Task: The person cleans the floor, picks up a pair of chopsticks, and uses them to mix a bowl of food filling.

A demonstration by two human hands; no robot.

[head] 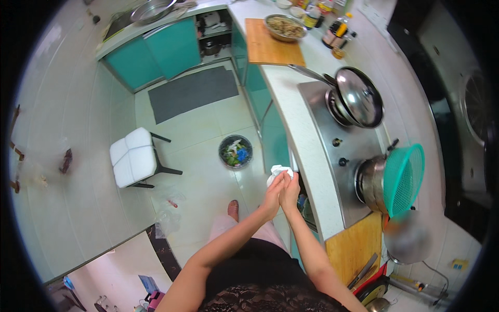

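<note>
A crumpled white tissue or cloth (281, 170) is held between my two hands, which are pressed together beside the counter's front edge. My left hand (274, 191) lies against my right hand (290, 191), and the white material sticks out past the fingertips. Beyond them on the floor stands a round bin (235, 152) with green scraps and something blue inside. On the steel gas stove (331, 156) to the right are a lidded frying pan (356, 97) and a steel pot (372, 183) with a green plastic colander (403, 179) leaning on it.
A stool with a white padded seat (133, 157) stands left, near plastic bags (167, 214) on the floor. A grey mat (193, 93) lies ahead. One cutting board (269, 46) bears a bowl of food (285, 28) beside bottles; another board (351, 249) holds a knife (362, 271).
</note>
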